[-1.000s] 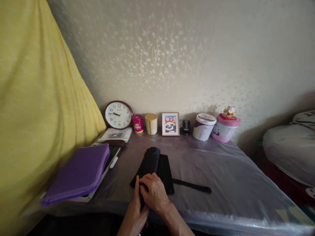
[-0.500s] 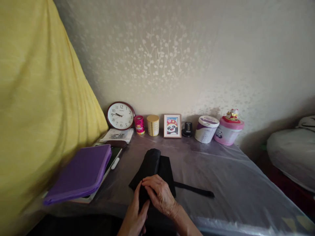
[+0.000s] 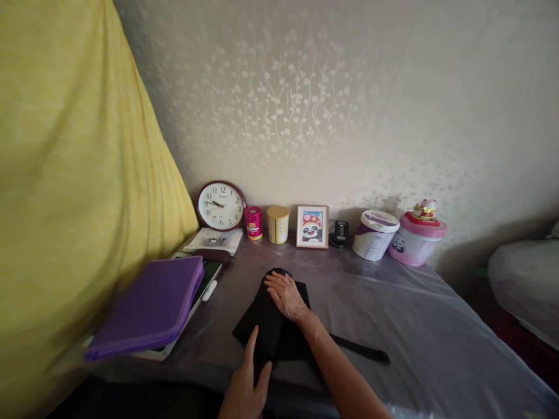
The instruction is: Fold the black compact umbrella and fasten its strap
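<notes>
A black folded fabric piece (image 3: pixel 264 326) with a long black strap (image 3: pixel 364 351) lies on the plastic-covered table (image 3: pixel 393 314). My right hand (image 3: pixel 285 294) lies flat and open on the far end of the fabric, fingers stretched toward the wall. My left hand (image 3: pixel 245 387) rests at the near end of the fabric, its forefinger pointing along the cloth, fingers open.
A purple zip case (image 3: pixel 151 307) lies at the left on a tablet with a white pen (image 3: pixel 209 290). Along the wall stand a clock (image 3: pixel 220 205), two small tins (image 3: pixel 254 223), a framed picture (image 3: pixel 312 226), a white tub (image 3: pixel 374 234) and a pink tub (image 3: pixel 416 240). A yellow curtain (image 3: pixel 78 192) hangs left.
My right hand has slid from the near end of the fabric to its far end and flattened out. My left hand stays near the front edge. The camera has shifted slightly left.
</notes>
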Tool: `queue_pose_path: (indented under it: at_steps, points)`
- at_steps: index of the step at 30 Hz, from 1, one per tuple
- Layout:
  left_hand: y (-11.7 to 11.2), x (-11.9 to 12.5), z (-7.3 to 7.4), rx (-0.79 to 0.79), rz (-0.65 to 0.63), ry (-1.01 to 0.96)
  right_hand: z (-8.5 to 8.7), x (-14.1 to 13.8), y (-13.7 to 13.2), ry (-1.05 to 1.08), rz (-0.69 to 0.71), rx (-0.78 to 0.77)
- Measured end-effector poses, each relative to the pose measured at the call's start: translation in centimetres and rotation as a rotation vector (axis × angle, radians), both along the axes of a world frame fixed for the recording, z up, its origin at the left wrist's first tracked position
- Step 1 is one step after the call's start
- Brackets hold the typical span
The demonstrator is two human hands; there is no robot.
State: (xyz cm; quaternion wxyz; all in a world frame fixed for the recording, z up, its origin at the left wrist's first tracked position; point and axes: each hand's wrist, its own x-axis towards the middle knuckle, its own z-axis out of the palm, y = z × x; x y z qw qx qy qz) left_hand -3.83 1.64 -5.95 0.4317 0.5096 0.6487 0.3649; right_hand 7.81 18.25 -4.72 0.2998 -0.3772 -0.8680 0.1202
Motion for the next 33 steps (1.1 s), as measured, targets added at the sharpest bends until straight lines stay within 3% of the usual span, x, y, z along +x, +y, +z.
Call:
queue_pose_path:
  at_steps: [3,7,13,17,21,28,33]
  points:
    - [0.0,0.1,0.1,0.015,-0.003,0.003,-0.3,0.0,1.8,0.008,-0.094,-0.02]
    - [-0.2,0.3,0.6,0.0,-0.012,-0.04,-0.8,1.5,2.9,0.146,-0.35,-0.146]
    - [-0.5,0.4,1.6,-0.095,-0.043,-0.07,-2.3,7.3,0.6,0.246,-0.588,-0.269]
    - [-0.5,0.5,1.9,-0.126,-0.039,-0.051,-3.1,8.6,-2.1,0.301,-0.592,-0.345]
    - [-0.5,0.5,1.9,-0.119,-0.057,-0.05,-3.1,7.3,-4.0,0.476,-0.5,-0.423]
    - [-0.7,0.6,2.2,-0.128,-0.047,-0.051,-2.2,5.1,-7.1,0.549,-0.548,-0.436]
    - [-0.6,0.6,2.5,-0.128,-0.052,-0.083,-0.6,3.4,-8.9,0.53,-0.521,-0.437]
